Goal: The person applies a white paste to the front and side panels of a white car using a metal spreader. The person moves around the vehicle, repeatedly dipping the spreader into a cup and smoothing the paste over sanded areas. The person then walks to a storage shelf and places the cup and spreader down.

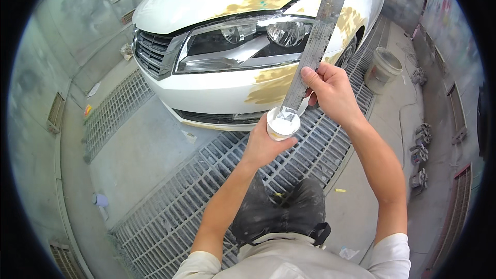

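Grated metal flooring (pixel 170 217) stretches under a standing person in what looks like a spray booth, seen from head height looking down. Nearest are dark, stained trousers (pixel 253 214). Beyond them, the left hand (pixel 260 147) wraps the left and lower sides of a small white cup (pixel 278 135), its thumb crossing below the rim. Some white liquid (pixel 283 125) shows inside. Just above and to the right, the right hand (pixel 330 90) pinches a long metal ruler (pixel 316 41), thumb on its face and fingers curled behind.

Several slips seem possible. Leaning the ruler hard on the cup's rim could tip it, because so much of its length rises above the pinch; a loosened left hold could spill liquid through the grating; a quick lift could flick drips forward.

As for position, the cup sits within the left hand's curve, open side up, and the ruler's lower end stands in it, below the right hand's grip.

Farther off is a white car (pixel 217 95) with tan patches (pixel 271 83) around its headlight (pixel 253 41); a dirty bucket (pixel 380 72) stands to the right.
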Demonstrator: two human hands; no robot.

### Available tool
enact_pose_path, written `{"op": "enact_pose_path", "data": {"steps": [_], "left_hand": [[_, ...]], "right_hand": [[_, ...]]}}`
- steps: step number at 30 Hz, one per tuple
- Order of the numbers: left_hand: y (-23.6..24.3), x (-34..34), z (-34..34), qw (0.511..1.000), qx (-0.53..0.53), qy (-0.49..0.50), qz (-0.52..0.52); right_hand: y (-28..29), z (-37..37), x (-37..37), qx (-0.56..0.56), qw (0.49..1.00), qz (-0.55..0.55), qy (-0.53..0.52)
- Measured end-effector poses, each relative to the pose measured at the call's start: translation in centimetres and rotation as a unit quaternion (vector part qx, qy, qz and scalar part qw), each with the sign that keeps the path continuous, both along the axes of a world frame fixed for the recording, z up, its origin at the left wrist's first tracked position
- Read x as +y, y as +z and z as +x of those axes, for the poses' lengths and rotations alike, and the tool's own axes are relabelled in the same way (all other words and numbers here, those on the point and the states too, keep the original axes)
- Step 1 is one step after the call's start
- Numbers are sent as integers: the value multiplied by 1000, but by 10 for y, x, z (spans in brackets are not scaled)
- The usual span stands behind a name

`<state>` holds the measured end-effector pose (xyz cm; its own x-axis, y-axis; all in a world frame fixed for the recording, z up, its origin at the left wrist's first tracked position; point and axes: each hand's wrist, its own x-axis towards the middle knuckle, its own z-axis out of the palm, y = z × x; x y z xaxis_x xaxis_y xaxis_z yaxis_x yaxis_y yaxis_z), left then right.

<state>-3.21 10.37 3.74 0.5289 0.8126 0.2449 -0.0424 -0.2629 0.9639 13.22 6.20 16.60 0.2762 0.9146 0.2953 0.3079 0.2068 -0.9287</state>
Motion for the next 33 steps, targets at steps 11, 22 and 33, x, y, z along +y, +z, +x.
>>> {"op": "enact_pose_path", "data": {"steps": [11, 22, 33], "left_hand": [[102, 47, 27, 999, 22, 30, -19], [230, 122, 58, 996, 46, 68, -46], [207, 165, 128, 988, 26, 120, -94]], "right_hand": [[136, 57, 84, 23, 998, -34, -41], [242, 60, 154, 10, 994, -99, -36], [216, 136, 234, 56, 985, -163, 3]]}}
